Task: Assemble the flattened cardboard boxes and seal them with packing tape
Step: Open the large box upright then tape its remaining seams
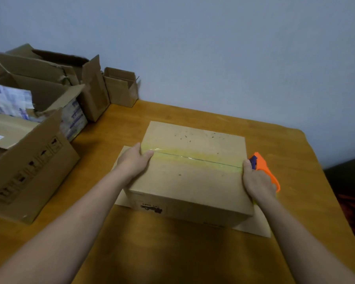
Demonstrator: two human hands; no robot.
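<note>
A closed brown cardboard box (193, 177) stands in the middle of the wooden table (172, 253), on its own spread lower flaps. A strip of yellowish clear tape (195, 158) runs along the centre seam of its top from left edge to right edge. My left hand (134, 160) grips the box's left edge, thumb pressed on the tape's left end. My right hand (257, 181) holds an orange tape dispenser (263, 168) against the box's right edge, at the tape's other end. The roll itself is hidden behind my hand.
Several open and partly folded cardboard boxes (35, 128) crowd the left side of the table, one with printed paper inside. Two smaller open boxes (121, 87) stand against the wall at the back. The table's right edge (324, 181) drops off to a dark floor.
</note>
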